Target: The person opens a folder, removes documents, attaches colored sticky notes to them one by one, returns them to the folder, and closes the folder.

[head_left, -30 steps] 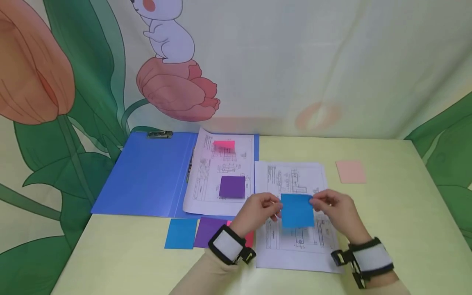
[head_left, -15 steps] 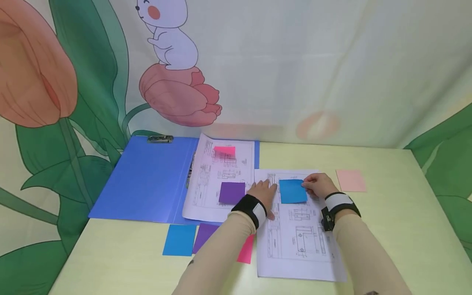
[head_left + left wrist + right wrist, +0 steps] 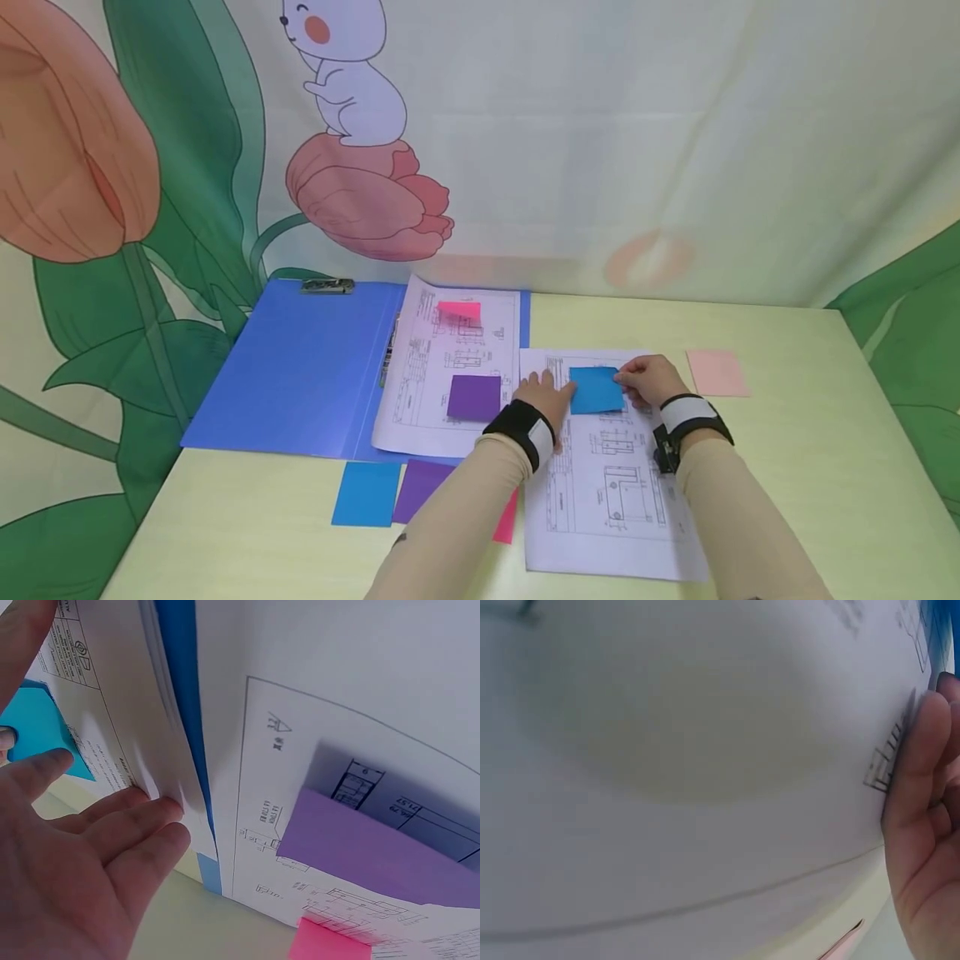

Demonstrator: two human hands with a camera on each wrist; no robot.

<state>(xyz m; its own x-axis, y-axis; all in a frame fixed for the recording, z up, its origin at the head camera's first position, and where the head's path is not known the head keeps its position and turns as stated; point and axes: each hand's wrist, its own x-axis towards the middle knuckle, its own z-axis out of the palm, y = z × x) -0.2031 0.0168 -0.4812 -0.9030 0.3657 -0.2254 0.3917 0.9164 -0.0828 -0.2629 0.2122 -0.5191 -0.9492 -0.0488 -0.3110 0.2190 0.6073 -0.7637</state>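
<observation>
A blue sticky note (image 3: 595, 390) lies over the upper part of a stack of printed drawing sheets (image 3: 570, 546). My right hand (image 3: 651, 381) pinches the note's right edge between thumb and fingertips. My left hand (image 3: 546, 400) rests with extended fingers on the left edge of the sheets, its thumb tip at the note's left edge. In the left wrist view, that thumb reaches toward the blue note (image 3: 37, 731) while the other fingers lie along the stack's side. The right wrist view catches only part of my right hand (image 3: 930, 795), with the note mostly out of frame.
To the left lies an open blue folder (image 3: 292, 367) with clipped drawings (image 3: 427, 433) bearing a purple note (image 3: 474, 398) and a pink note (image 3: 461, 310). In front are blue (image 3: 364, 494), purple (image 3: 422, 487) and pink (image 3: 506, 521) notes. A pale pink note (image 3: 717, 372) lies right.
Both hands have moved the blue note from mid-sheet up to the top of the stack. My left hand has let go of it and shifted slightly right over the last half second.
</observation>
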